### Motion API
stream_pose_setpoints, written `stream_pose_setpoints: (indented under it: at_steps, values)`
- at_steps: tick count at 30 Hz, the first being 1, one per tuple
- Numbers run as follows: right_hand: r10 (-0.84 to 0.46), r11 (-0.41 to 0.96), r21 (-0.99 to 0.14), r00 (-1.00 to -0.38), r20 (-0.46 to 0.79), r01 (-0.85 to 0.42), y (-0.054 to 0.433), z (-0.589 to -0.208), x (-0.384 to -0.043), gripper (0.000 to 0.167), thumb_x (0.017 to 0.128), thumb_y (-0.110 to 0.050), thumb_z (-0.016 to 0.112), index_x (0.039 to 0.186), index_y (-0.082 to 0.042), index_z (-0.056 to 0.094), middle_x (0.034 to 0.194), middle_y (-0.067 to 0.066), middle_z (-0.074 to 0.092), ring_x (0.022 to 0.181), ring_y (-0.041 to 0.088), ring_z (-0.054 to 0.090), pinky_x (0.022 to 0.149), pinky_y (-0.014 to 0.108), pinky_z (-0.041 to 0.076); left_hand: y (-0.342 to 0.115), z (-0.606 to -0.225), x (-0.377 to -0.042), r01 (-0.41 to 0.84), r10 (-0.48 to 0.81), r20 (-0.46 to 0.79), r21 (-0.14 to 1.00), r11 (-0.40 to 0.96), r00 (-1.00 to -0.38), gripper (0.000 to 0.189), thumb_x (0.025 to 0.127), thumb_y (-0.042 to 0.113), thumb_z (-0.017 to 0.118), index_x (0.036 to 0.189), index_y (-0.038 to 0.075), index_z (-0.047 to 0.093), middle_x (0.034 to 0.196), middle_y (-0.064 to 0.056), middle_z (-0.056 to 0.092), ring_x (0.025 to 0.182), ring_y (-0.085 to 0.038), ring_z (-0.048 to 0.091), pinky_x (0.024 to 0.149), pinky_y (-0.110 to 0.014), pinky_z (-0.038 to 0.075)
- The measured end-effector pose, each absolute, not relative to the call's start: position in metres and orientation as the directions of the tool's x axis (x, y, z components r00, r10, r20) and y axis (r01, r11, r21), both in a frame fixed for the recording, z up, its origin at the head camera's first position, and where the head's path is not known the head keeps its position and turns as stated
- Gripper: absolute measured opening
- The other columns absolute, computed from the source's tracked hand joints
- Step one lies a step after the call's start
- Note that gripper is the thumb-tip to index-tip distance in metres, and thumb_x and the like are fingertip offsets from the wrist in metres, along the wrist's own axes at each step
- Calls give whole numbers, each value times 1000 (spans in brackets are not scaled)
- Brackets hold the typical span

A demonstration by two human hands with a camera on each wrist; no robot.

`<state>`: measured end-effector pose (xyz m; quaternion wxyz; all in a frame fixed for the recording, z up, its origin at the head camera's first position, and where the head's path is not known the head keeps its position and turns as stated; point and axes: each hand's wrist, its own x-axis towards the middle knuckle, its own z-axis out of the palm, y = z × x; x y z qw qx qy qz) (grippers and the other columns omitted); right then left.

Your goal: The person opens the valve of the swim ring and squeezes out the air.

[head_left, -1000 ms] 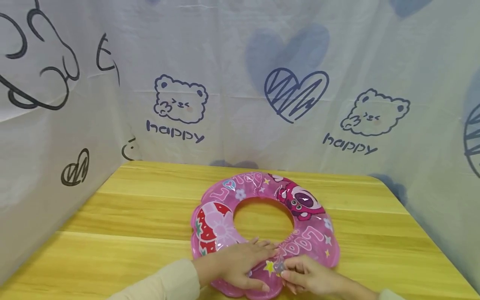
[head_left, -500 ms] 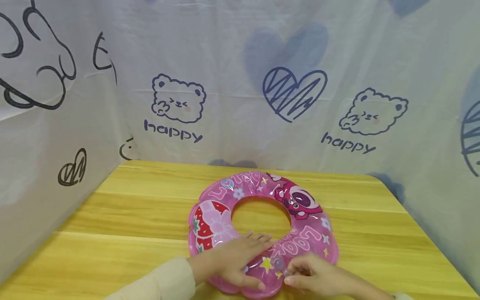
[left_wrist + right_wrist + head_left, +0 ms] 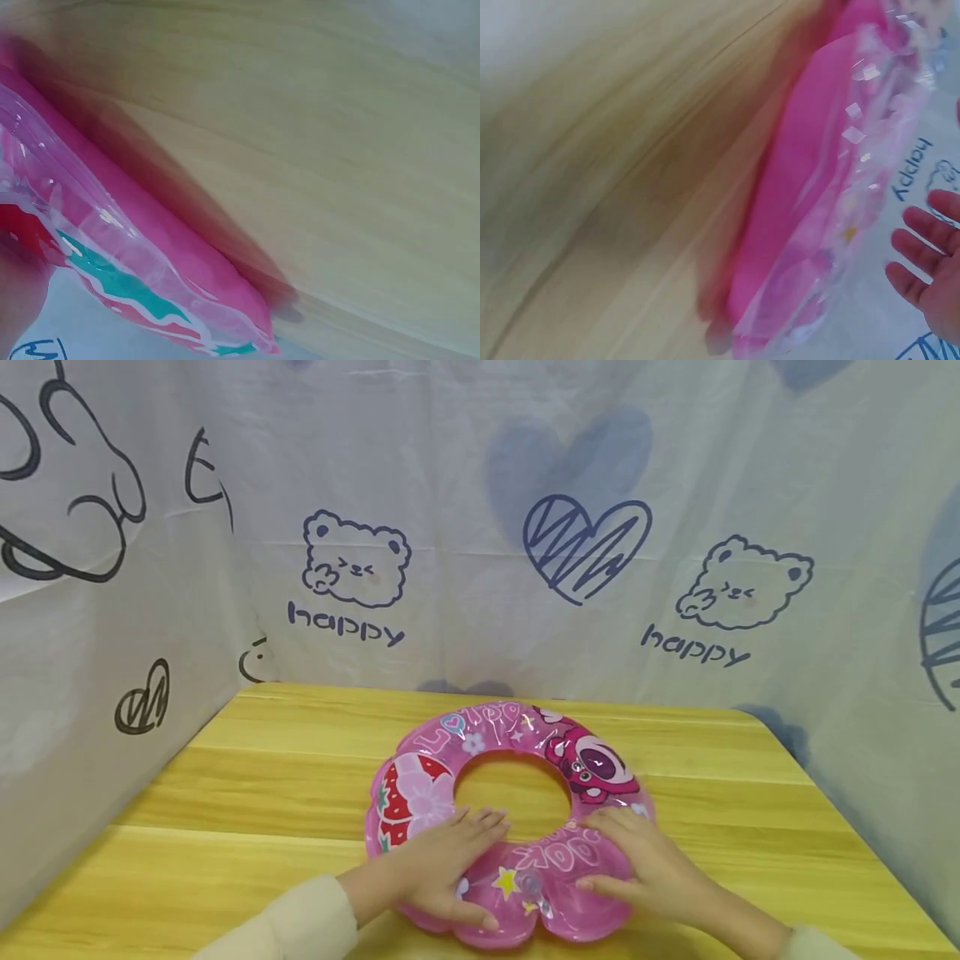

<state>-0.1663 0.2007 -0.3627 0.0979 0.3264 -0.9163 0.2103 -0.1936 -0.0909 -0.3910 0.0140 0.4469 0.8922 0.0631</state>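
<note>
A pink inflatable swim ring (image 3: 510, 731), printed with strawberries, a bear and lettering, lies on the table. On its near side my left hand (image 3: 442, 870) rests flat, fingers spread toward the hole. My right hand (image 3: 651, 864) is at the ring's near right part, fingers stretched out over it, thumb pointing left. Between the hands sits a clear valve (image 3: 531, 883) beside a printed yellow star. The left wrist view shows the ring's pink edge (image 3: 172, 232); in the right wrist view the ring's side (image 3: 802, 165) appears with outstretched fingers (image 3: 919, 251) near it.
The yellow wood-grain table (image 3: 285, 777) reaches to a pale cloth backdrop (image 3: 465, 468) with printed hearts, bears and the word "happy". More cloth hangs along the left side (image 3: 67, 677) and the right side.
My right hand has left the valve, where its fingers pinched, and opened out over the ring's right part. The ring and my left hand have shifted slightly left.
</note>
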Motion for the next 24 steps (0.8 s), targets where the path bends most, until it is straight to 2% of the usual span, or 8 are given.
stream_pose_setpoints:
  at_steps: [3, 6, 11, 15, 18, 21, 23, 24]
  values:
    - [-573, 718, -258, -759, 309, -647, 201, -370, -171, 76, 77, -56, 65, 133, -7, 48, 133, 11, 52, 123, 33, 48, 98, 59, 39, -98, -390, -195, 789, 792, 33, 121, 602, -610, 100, 77, 68, 55, 147, 4, 23, 154, -13, 22, 143, -28, 20, 116, -45, 17]
    - [-603, 704, -222, -733, 315, -674, 202, -378, -177, 86, 76, -58, 64, 141, -9, 38, 143, 10, 43, 131, 31, 39, 102, 60, 33, -105, -390, -197, 777, 780, 34, 125, 617, -625, 102, 75, 69, 55, 147, 4, 23, 154, -13, 21, 143, -28, 19, 117, -45, 15]
    - [-653, 681, -194, -706, 276, -706, 200, -383, -186, 96, 74, -64, 61, 148, -15, 25, 152, 9, 29, 138, 34, 25, 106, 63, 22, -115, -390, -199, 756, 759, 46, 143, 638, -649, 104, 73, 69, 56, 146, 4, 24, 154, -13, 20, 143, -28, 18, 117, -46, 14]
    - [-667, 675, -236, -715, 210, -699, 199, -386, -191, 96, 73, -62, 62, 149, -18, 22, 155, 8, 21, 140, 38, 17, 106, 66, 12, -116, -390, -199, 749, 750, 64, 157, 643, -658, 104, 73, 69, 56, 146, 2, 23, 154, -15, 19, 143, -30, 17, 116, -48, 13]
    - [-673, 670, -255, -715, 189, -698, 199, -390, -193, 95, 74, -59, 62, 148, -15, 24, 155, 9, 20, 140, 40, 14, 107, 64, 7, -116, -390, -200, 756, 757, 71, 161, 635, -650, 105, 74, 69, 56, 146, 1, 22, 154, -16, 18, 143, -31, 15, 116, -49, 12]
    - [-682, 665, -263, -712, 169, -699, 199, -395, -195, 95, 75, -60, 61, 148, -13, 23, 156, 9, 16, 141, 40, 12, 114, 51, -8, -116, -393, -199, 758, 761, 66, 180, 627, -645, 104, 74, 68, 56, 146, 2, 22, 155, -16, 17, 144, -31, 14, 116, -50, 11]
    - [-692, 663, -231, -700, 175, -712, 200, -399, -196, 96, 75, -62, 59, 148, -12, 22, 156, 9, 16, 140, 41, 14, 114, 46, -8, -117, -395, -199, 754, 760, 57, 192, 628, -648, 104, 75, 68, 55, 147, 2, 20, 155, -15, 15, 144, -30, 12, 116, -49, 10]
    - [-690, 665, -236, -703, 169, -709, 200, -401, -196, 97, 75, -63, 59, 149, -13, 20, 156, 9, 15, 141, 40, 13, 115, 40, -13, -117, -396, -199, 754, 760, 56, 192, 629, -648, 104, 75, 68, 55, 147, 2, 20, 155, -15, 15, 144, -30, 12, 116, -49, 10]
